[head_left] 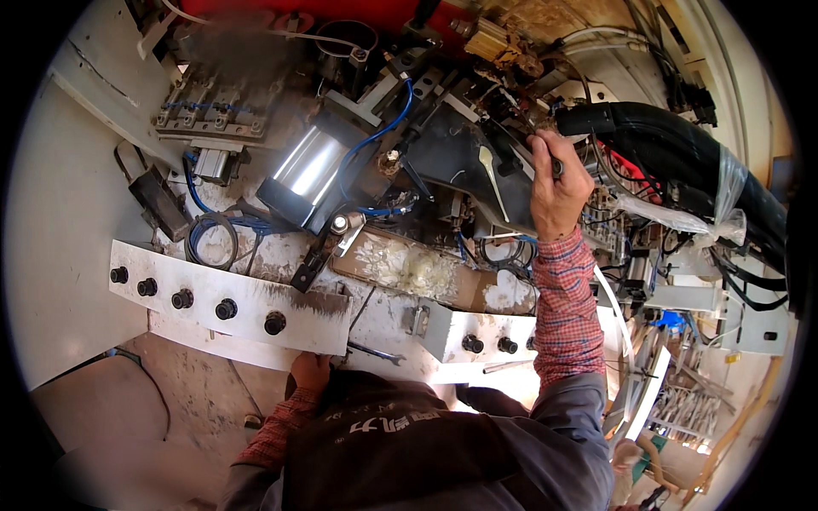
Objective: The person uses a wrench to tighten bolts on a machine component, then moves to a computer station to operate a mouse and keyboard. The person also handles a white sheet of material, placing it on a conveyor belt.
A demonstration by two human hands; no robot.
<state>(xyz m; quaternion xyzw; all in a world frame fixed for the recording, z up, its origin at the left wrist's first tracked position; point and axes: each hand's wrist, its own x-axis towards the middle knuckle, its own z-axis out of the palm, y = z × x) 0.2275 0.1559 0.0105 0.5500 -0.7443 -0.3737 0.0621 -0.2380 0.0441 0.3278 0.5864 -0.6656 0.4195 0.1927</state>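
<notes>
Tool (557,168) in R hand (562,186) points up-L, diag.

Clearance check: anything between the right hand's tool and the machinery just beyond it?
Nothing visible stands between the dark-handled tool in the right hand and the machinery. The thick black hose lies to the right, the pale spoon-shaped piece to the left. Tip contact: can't tell.

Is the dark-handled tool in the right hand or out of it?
In: the right hand has its fingers curled around the dark handle, whose end shows within the grip.
</notes>
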